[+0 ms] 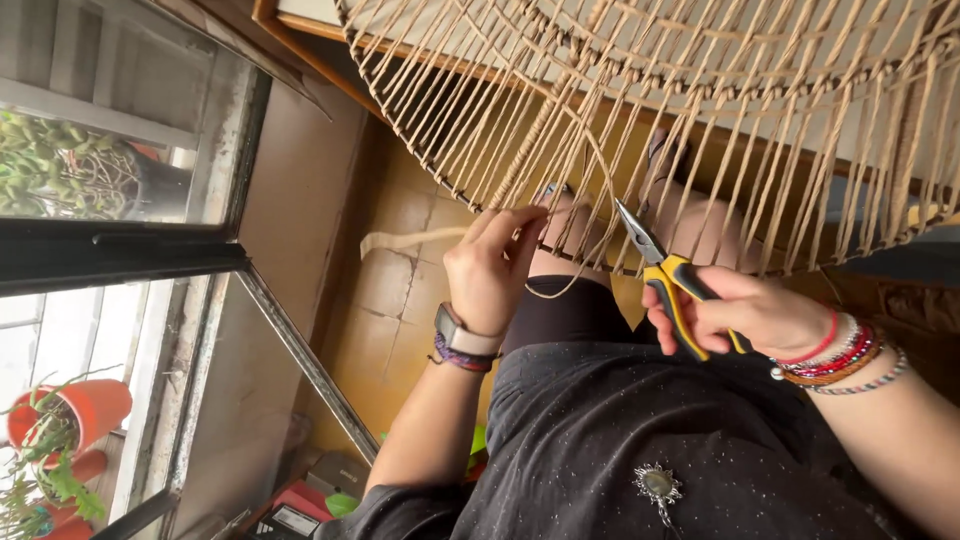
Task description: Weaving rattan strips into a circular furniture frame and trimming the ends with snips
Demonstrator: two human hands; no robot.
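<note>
Tan cord strands [560, 150] hang from a woven frame [700, 60] at the far side. Left hand [492, 268] pinches one strand at centre. Right hand [745, 315], closed around yellow-handled pliers [668, 280], points the tips toward the strands.

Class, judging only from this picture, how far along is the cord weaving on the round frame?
Done: most of the round frame carries tight cords. In hand: the left hand pinches a loose cord; the right hand holds yellow-handled pliers. Left: that loose cord is not yet tied.
</note>
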